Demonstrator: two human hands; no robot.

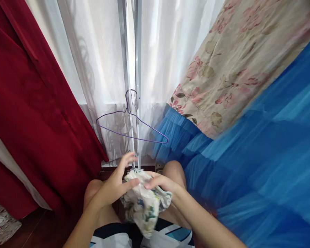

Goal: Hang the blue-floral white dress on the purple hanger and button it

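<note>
A crumpled white cloth garment [143, 210] with green, yellow and dark blue print is bunched up above my lap. My right hand [162, 182] grips its upper right part, thumb on top and fingers partly hidden behind the fabric. On the other side, my left hand [120, 179] has its fingers stretched out and apart, its thumb reaching over the cloth. Beyond both hands, a thin purple wire hanger [134, 137] hangs by its hook on a pale vertical metal bar [131, 69].
A dark red curtain-like fabric [41, 103] hangs at the left. On the right hang a floral beige fabric [214, 82] and layered blue tulle [248, 186]. White curtains [165, 51] cover the back. A patterned cloth [2, 220] is at the lower left, by the reddish-brown floor [38, 230].
</note>
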